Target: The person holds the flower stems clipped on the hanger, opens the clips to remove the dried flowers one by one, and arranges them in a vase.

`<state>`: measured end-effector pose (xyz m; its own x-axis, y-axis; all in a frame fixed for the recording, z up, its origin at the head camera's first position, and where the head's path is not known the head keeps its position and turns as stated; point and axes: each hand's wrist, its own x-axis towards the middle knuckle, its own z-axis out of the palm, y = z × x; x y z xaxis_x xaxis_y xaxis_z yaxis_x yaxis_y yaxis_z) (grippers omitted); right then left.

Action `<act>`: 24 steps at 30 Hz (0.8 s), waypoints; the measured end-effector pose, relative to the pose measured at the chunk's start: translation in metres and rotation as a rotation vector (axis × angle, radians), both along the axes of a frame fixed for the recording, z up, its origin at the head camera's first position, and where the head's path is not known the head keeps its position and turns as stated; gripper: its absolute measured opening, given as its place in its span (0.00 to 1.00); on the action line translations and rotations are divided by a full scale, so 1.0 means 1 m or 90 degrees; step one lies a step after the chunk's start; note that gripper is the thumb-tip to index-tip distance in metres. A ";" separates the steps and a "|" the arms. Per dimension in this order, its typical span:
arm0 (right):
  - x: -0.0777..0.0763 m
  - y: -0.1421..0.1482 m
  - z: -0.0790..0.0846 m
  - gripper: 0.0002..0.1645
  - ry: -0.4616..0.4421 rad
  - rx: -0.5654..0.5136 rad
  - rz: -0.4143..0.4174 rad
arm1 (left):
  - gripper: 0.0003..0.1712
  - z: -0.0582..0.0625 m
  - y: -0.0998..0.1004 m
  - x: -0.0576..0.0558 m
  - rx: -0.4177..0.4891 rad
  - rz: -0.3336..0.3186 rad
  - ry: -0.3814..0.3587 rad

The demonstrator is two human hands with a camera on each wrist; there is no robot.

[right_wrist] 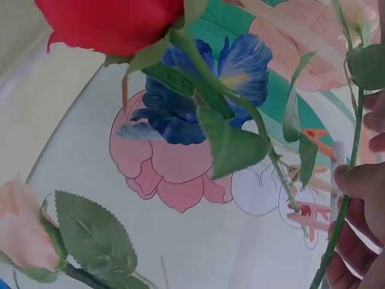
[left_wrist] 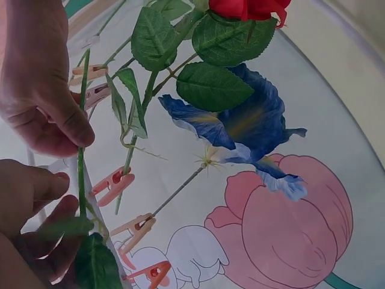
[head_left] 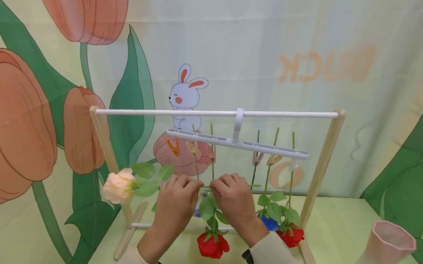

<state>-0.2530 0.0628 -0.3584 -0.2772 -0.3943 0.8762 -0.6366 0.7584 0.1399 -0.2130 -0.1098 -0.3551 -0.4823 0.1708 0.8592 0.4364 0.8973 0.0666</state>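
Note:
A peach rose [head_left: 119,186] lies sideways in front of the hanger, its green stem [right_wrist: 341,223] running through both hands. My left hand [head_left: 179,200] holds the stem nearer the bloom, fingers curled about it beside a leaf [left_wrist: 98,263]. Farther along, my right hand [head_left: 234,201] pinches the same stem between thumb and fingers. Just above the hands hangs a white clip hanger [head_left: 218,140]. Its orange clip [head_left: 173,148] at the left end has no stem in it. Beside that, a tan clip [left_wrist: 137,229] grips a blue flower [left_wrist: 252,114], and a pink clip [left_wrist: 112,185] grips a red rose [head_left: 212,245].
The hanger hooks over the white rod [head_left: 144,112] of a wooden stand [head_left: 322,169]. Right of the hook, more clips hold upside-down flowers, including a blue one [head_left: 269,222] and a red rose [head_left: 291,235]. A pink-and-white vase [head_left: 385,248] stands on the table at right.

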 end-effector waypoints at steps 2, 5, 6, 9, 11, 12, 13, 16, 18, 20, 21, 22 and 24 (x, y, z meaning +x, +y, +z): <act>-0.001 0.003 -0.001 0.09 -0.004 -0.019 -0.005 | 0.06 0.000 0.000 0.001 0.006 -0.010 0.006; -0.003 0.009 -0.002 0.08 -0.003 -0.056 -0.006 | 0.07 0.000 0.002 0.003 0.014 -0.022 0.004; -0.004 0.011 -0.002 0.07 -0.003 -0.067 -0.008 | 0.07 0.000 0.002 0.004 0.015 -0.024 0.003; -0.004 0.017 -0.002 0.08 0.003 -0.092 -0.009 | 0.07 -0.003 0.004 0.005 0.014 -0.023 -0.011; -0.004 0.022 0.000 0.09 0.003 -0.104 -0.014 | 0.07 -0.005 0.004 0.005 0.013 -0.020 -0.025; -0.003 0.024 0.000 0.09 0.002 -0.111 -0.016 | 0.06 -0.006 0.003 0.004 0.014 -0.018 -0.034; -0.002 0.027 0.001 0.10 0.000 -0.118 -0.017 | 0.06 -0.007 0.003 0.003 0.016 -0.014 -0.043; 0.000 0.035 0.002 0.11 -0.006 -0.144 -0.019 | 0.05 -0.010 0.000 -0.001 0.027 -0.005 -0.065; 0.001 0.042 0.003 0.10 -0.009 -0.161 -0.020 | 0.05 -0.012 -0.003 -0.005 0.042 0.000 -0.083; 0.003 0.049 0.002 0.09 -0.012 -0.175 -0.026 | 0.05 -0.013 -0.006 -0.009 0.058 0.001 -0.110; 0.004 0.052 0.002 0.09 -0.013 -0.183 -0.031 | 0.05 -0.013 -0.008 -0.010 0.070 0.000 -0.128; 0.004 0.056 0.001 0.09 -0.015 -0.190 -0.037 | 0.05 -0.014 -0.009 -0.012 0.084 -0.002 -0.147; 0.006 0.064 -0.001 0.10 -0.019 -0.204 -0.051 | 0.06 -0.015 -0.012 -0.017 0.117 -0.010 -0.185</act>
